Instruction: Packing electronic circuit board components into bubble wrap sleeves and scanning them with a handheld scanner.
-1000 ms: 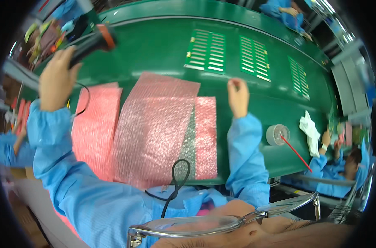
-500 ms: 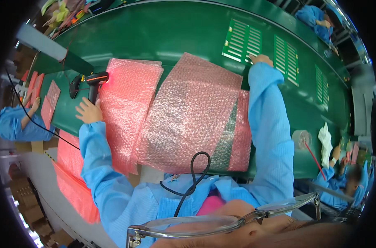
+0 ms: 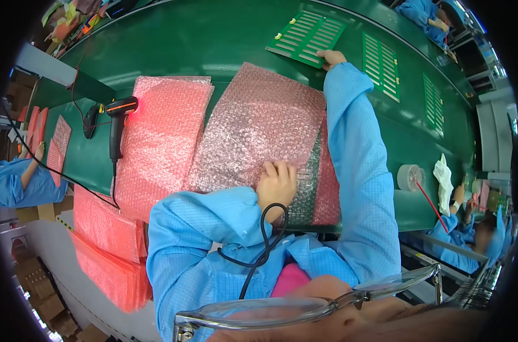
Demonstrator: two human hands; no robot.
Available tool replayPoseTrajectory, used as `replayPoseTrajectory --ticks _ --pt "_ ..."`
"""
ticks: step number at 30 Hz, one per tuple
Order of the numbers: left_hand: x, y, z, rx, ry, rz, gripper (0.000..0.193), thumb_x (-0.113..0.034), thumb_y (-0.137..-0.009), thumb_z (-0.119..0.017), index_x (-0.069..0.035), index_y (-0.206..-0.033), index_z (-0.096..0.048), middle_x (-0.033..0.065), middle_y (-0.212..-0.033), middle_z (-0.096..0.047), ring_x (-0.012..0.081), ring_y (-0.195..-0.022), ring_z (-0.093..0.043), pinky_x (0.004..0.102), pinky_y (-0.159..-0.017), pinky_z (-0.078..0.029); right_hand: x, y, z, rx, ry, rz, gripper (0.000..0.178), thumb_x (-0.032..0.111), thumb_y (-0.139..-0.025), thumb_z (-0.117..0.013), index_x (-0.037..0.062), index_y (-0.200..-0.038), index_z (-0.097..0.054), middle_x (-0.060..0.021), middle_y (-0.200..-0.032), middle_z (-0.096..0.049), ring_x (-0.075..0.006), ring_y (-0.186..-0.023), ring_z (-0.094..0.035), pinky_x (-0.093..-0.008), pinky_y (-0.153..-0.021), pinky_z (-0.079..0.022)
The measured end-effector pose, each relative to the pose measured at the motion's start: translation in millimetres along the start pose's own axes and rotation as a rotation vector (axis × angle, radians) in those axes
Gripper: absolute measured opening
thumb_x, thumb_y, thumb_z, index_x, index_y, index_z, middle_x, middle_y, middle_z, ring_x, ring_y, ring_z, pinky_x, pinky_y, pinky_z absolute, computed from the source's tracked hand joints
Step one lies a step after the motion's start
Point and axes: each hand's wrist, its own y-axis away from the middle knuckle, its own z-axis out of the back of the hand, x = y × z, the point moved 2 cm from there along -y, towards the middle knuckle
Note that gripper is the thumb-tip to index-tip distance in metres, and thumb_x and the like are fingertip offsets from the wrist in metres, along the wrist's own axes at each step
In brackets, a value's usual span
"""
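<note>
My right hand (image 3: 331, 58) reaches forward and grips the near right corner of a green circuit board panel (image 3: 319, 41) with rows of slots, which is tilted a little. My left hand (image 3: 277, 183) has its fingers curled down on a pink bubble-wrap bag (image 3: 259, 122); what its fingertips pinch is partly hidden. Under that bag's right side, something green and another pink bubble-wrap bag (image 3: 327, 196) show. A black and orange barcode scanner (image 3: 116, 122) throws a red light onto the pink bubble-wrap stack (image 3: 165, 137) at its right.
Two more slotted panels (image 3: 381, 65) (image 3: 433, 105) lie to the right on the green bench (image 3: 230, 34). A round clear container (image 3: 410, 178) and a white cloth (image 3: 443, 179) sit at the right. More bubble-wrap bags (image 3: 108, 251) stand at lower left. Co-workers are on both sides.
My left hand has left the scanner's side and moved right onto the middle bubble-wrap bag. The panel at my right hand has shifted left and turned.
</note>
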Motion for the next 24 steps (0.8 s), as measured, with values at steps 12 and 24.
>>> replayPoseTrajectory --ticks 12,24 --pt "74.0 -13.5 44.8 -0.008 0.592 0.113 0.016 -0.010 -0.077 -0.052 0.001 -0.083 -0.043 0.0253 -0.069 -0.056 0.0418 -0.059 -0.056 0.0495 -0.053 -0.045 18.4 226.5 140.7 0.320 -0.677 0.130 0.022 0.011 -0.085 -0.051 0.0074 -0.107 -0.053 -0.0049 -0.089 -0.059 -0.0168 -0.080 -0.058 -0.0300 -0.068 -0.049" --pt "67.0 -58.9 54.1 -0.106 0.597 -0.030 0.013 -0.005 -0.078 -0.048 0.000 -0.090 -0.047 0.0243 -0.082 -0.057 0.0436 -0.074 -0.056 0.0519 -0.064 -0.043 -98.7 405.7 215.8 0.457 -0.719 0.200 0.050 0.004 -0.082 -0.048 -0.0067 -0.128 -0.032 -0.0198 -0.118 -0.051 -0.0272 -0.105 -0.054 -0.0359 -0.091 -0.043"
